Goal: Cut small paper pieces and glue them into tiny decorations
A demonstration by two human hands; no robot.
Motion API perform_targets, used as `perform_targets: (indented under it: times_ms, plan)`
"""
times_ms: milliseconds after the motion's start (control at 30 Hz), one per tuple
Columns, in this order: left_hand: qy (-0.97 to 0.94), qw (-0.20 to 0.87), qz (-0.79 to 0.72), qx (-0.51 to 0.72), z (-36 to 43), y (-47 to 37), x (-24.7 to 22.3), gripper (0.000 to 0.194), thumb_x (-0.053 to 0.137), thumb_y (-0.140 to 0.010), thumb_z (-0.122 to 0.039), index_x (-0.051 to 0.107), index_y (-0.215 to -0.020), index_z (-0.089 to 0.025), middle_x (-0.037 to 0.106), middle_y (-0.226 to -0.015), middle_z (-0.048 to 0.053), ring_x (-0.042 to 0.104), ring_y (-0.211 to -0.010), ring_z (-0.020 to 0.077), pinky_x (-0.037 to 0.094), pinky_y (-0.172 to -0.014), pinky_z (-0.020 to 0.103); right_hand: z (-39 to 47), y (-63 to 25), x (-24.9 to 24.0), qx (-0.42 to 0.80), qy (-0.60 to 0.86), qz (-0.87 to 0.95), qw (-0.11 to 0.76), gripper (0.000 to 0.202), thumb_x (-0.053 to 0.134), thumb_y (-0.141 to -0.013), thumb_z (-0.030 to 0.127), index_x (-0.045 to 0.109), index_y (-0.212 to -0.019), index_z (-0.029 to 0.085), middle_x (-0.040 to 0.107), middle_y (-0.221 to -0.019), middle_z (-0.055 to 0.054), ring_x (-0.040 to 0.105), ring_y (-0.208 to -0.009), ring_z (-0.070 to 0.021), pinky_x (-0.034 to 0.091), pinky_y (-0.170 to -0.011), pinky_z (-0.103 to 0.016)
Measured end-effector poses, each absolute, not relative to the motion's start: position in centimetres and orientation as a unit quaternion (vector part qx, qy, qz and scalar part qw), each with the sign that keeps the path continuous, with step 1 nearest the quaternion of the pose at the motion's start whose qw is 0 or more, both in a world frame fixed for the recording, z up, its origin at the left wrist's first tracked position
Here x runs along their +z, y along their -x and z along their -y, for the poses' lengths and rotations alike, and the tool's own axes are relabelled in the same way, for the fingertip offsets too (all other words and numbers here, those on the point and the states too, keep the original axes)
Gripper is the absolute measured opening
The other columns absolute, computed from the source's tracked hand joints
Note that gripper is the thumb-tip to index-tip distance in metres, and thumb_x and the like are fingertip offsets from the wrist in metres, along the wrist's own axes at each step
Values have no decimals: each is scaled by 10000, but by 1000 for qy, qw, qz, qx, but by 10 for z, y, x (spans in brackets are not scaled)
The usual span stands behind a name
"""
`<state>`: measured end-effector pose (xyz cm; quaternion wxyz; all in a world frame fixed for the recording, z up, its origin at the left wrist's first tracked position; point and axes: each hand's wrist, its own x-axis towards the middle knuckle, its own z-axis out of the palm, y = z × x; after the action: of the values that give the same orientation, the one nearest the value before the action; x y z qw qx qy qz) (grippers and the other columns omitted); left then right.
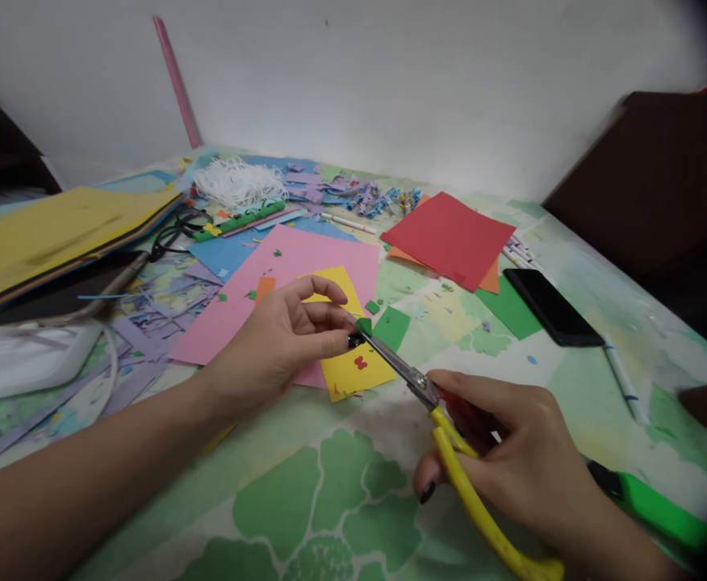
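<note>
My left hand pinches a small green paper piece between thumb and fingers, above the yellow paper. My right hand is wrapped round the yellow handles of the scissors. The scissor blades point up and left, and their tips meet the green piece at my left fingertips. A small red cutout lies on the yellow paper. Under that is a pink sheet, with green scraps on it. A green paper lies just beyond the blades.
Red sheet and black phone lie at the right, near a marker. Purple strips, a yellow folder and a white object are at the left. White string sits at the back; a green-handled object is lower right.
</note>
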<state>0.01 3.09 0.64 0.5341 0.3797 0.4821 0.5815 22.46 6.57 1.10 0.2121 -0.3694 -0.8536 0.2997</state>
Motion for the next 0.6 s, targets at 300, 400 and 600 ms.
perform_targets:
  times_ms: [300, 400, 600]
  plan:
    - [-397, 519, -494, 573, -32, 3, 6, 319, 706, -693, -62, 506, -900, -199, 628, -737, -43, 586, -707, 89, 426, -631, 181, -67, -226, 10, 308, 359, 855, 211, 273, 821, -609, 376, 701, -741, 169, 301, -529, 65, 245, -492, -81, 251, -388, -194]
    - [-401, 518, -495, 571, -32, 4, 6, 320, 714, -687, -77, 510, -900, -200, 635, -742, -35, 594, -720, 104, 433, -652, 200, -67, -226, 11, 309, 355, 856, 213, 235, 815, -623, 343, 697, -725, 167, 314, -528, 63, 247, -489, -78, 247, -385, -196]
    - [-407, 517, -494, 569, -32, 5, 5, 335, 721, -680, -68, 512, -905, -202, 635, -734, -36, 593, -709, 103, 431, -643, 195, -67, -226, 11, 279, 343, 869, 221, 204, 792, -642, 343, 693, -693, 172, 351, -509, 61, 264, -470, -78, 255, -377, -199]
